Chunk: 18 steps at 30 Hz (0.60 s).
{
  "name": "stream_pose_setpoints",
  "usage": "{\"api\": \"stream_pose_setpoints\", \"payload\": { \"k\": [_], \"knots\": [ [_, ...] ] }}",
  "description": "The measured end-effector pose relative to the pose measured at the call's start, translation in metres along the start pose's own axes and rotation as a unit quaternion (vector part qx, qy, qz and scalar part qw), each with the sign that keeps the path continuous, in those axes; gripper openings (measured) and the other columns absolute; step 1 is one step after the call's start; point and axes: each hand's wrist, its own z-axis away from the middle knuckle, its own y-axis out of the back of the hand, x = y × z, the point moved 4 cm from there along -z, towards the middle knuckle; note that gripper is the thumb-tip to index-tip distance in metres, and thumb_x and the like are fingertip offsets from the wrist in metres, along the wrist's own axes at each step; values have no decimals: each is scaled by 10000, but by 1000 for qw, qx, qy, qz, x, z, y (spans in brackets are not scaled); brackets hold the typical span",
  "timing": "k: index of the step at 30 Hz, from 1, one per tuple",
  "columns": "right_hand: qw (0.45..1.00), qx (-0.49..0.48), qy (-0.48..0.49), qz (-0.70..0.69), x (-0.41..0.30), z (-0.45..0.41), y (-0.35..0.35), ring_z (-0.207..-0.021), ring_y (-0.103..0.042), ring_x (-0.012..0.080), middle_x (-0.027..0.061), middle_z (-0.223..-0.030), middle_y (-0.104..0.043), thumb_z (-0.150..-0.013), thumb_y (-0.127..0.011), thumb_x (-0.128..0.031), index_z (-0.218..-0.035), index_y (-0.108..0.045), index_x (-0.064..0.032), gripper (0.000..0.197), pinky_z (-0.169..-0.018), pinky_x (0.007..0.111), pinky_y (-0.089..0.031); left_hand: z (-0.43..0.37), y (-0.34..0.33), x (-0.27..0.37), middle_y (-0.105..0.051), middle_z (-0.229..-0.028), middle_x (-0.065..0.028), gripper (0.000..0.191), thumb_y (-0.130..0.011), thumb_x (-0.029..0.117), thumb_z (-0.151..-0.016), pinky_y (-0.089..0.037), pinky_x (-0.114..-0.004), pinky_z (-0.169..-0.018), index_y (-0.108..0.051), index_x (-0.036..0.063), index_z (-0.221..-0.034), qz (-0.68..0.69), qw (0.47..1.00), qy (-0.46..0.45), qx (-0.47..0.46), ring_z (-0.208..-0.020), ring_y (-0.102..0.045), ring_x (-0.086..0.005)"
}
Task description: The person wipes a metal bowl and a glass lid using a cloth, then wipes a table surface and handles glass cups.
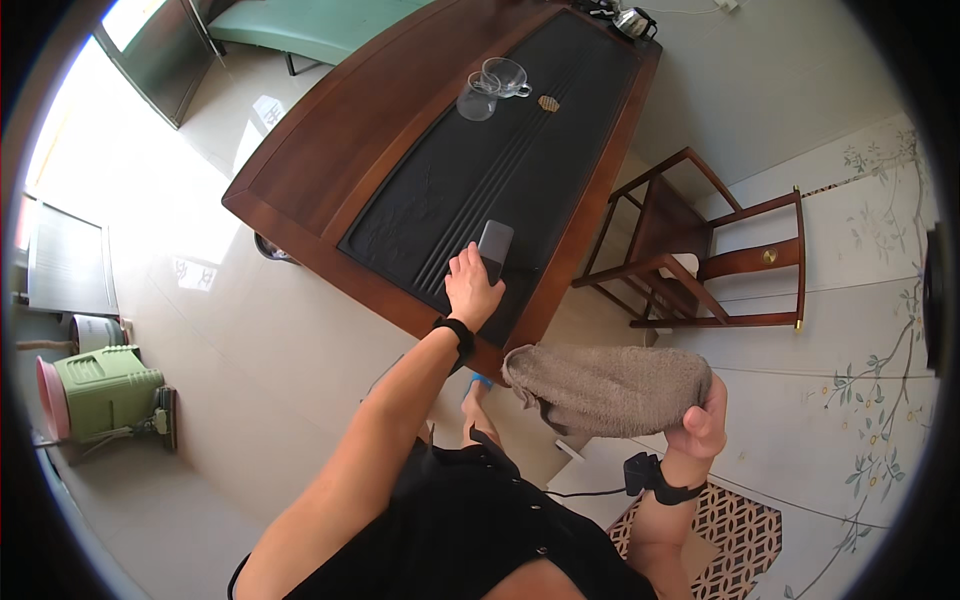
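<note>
My left hand (pixel 474 283) has its fingers around the near end of a dark grey, flat rectangular device (pixel 496 241), perhaps a phone or power bank, at the near end of the black inlaid tray (pixel 420 202) of a wooden tea table (pixel 300 157). In my right hand (pixel 705 420) is a folded grey-brown cloth (pixel 615 386), held at its right end in front of the table's near corner. Farther up the tray stand a frosted-looking glass cup (pixel 478 99) and a clear glass pitcher with a handle (pixel 505 78), side by side.
A wooden armchair (pixel 675 247) stands right of the table. A metal kettle (pixel 634 24) is at the far end. A green bench (pixel 292 28) lies beyond, a green plastic bin (pixel 105 390) at the far left. A cable (pixel 585 494) runs from my right wrist's strap.
</note>
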Motion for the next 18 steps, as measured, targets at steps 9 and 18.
{"api": "stream_pose_setpoints", "payload": {
  "k": [9, 18],
  "knots": [
    [987, -125, -96, 30, 52, -140, -18, -997, -602, 200, 120, -1050, -625, -828, -655, -276, -1128, -551, 54, 458, -887, 301, -455, -16, 64, -52, -564, -1156, -223, 687, -670, 247, -679, -430, -438, -952, -446, -23, -1270, 114, 984, 135, 27, -1109, -513, -366],
    [835, -49, -37, 547, 216, -186, 21, -1333, -335, 401, 266, -1473, -246, -820, -680, -371, -1448, -295, -55, 801, -1053, 434, -371, -61, 160, -115, -550, -1216, -156, 687, -687, 239, -679, -410, -432, -961, -445, 38, -1290, -99, 975, 83, 179, -1157, -484, -327]
  ]
}}
